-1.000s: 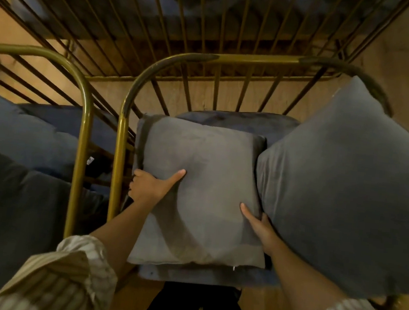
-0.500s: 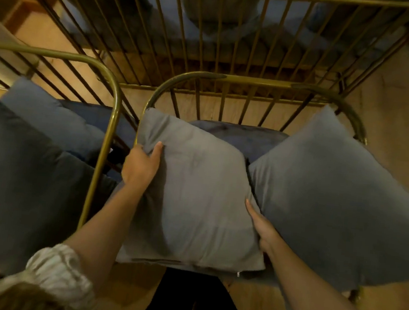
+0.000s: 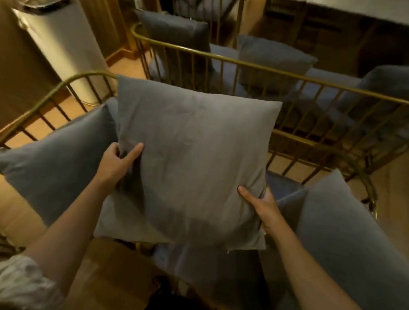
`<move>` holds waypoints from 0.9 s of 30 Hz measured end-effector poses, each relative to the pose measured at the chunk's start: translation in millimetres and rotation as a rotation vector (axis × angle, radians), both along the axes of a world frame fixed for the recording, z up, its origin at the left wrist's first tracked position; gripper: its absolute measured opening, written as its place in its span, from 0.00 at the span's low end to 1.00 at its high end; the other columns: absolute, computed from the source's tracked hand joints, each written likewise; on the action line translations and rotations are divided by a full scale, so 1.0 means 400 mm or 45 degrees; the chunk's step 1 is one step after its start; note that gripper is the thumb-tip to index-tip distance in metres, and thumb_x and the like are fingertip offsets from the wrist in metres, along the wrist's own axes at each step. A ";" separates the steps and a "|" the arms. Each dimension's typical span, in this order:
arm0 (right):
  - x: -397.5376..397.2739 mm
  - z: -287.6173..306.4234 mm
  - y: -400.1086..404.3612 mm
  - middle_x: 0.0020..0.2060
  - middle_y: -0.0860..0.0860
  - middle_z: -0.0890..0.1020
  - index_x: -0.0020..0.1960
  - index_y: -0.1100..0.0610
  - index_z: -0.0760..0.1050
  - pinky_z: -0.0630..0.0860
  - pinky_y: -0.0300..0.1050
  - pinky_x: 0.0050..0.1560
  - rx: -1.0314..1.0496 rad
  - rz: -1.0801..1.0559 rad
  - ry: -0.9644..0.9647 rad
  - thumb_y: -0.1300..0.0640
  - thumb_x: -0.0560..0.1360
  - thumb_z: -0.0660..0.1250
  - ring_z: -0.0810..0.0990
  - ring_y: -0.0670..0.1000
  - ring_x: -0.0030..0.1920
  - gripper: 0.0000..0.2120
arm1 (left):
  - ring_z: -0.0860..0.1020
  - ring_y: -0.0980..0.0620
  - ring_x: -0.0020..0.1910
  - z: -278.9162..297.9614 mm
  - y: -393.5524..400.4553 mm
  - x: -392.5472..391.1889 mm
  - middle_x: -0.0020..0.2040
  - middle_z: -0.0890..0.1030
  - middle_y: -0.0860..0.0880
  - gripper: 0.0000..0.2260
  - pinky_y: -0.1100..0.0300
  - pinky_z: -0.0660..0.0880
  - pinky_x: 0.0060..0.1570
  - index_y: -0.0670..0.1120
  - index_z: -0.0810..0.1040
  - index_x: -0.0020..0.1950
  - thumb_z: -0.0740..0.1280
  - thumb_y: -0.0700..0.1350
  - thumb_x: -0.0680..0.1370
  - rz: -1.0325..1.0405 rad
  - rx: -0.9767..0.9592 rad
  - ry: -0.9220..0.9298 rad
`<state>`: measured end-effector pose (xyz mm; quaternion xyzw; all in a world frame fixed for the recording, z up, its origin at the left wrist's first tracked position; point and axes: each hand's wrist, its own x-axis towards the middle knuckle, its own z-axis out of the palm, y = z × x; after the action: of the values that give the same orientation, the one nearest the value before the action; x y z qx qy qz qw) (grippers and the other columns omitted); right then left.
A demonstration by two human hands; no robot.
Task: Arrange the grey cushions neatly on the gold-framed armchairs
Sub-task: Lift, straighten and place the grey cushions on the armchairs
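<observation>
A square grey cushion [image 3: 193, 153] is lifted in front of me, tilted up above the seat of a gold-framed armchair [image 3: 54, 95]. My left hand [image 3: 117, 164] grips its left edge, thumb on the front. My right hand [image 3: 259, 205] holds its lower right edge, fingers behind it. A bluish-grey cushion [image 3: 55, 163] leans at the chair's left side. Another large grey cushion [image 3: 353, 259] lies at the right. The dark seat pad [image 3: 212, 268] shows under the lifted cushion.
Beyond stands a second gold-framed seat [image 3: 305, 82] with several grey cushions [image 3: 272, 59] on it. A tall white appliance [image 3: 66, 44] stands at the back left by the wall. A table [image 3: 338, 2] is at the top right. Wooden floor shows around the chairs.
Both hands have raised the grey cushion off the seat and tipped it upright. My head has turned, so the view now shows the room and the seat behind.
</observation>
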<state>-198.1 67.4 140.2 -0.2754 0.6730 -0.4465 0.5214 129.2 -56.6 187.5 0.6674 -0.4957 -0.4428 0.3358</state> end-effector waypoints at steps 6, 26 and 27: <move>0.179 0.055 -0.114 0.72 0.54 0.70 0.77 0.52 0.59 0.69 0.47 0.59 -0.094 0.230 0.138 0.49 0.70 0.76 0.71 0.58 0.70 0.41 | 0.61 0.44 0.75 0.033 0.023 0.204 0.79 0.56 0.47 0.52 0.45 0.63 0.71 0.55 0.46 0.79 0.79 0.55 0.68 0.134 -0.148 -0.026; 0.940 -0.034 -0.802 0.79 0.51 0.57 0.81 0.45 0.42 0.60 0.55 0.74 -0.066 0.562 0.382 0.42 0.70 0.74 0.60 0.58 0.77 0.52 | 0.60 0.36 0.76 -0.143 -0.513 0.970 0.80 0.55 0.44 0.63 0.35 0.62 0.71 0.62 0.38 0.78 0.70 0.78 0.54 0.121 0.133 -0.414; 0.946 -0.042 -0.810 0.79 0.51 0.59 0.81 0.45 0.43 0.61 0.53 0.73 -0.053 0.538 0.375 0.42 0.71 0.74 0.61 0.58 0.77 0.51 | 0.61 0.35 0.75 -0.166 -0.523 0.967 0.79 0.56 0.42 0.62 0.34 0.62 0.71 0.63 0.38 0.77 0.68 0.79 0.53 0.147 0.159 -0.439</move>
<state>180.4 -256.6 123.4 -0.4827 0.6597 -0.2965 0.4938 516.0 -265.8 121.2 0.7801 -0.4784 -0.3320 0.2287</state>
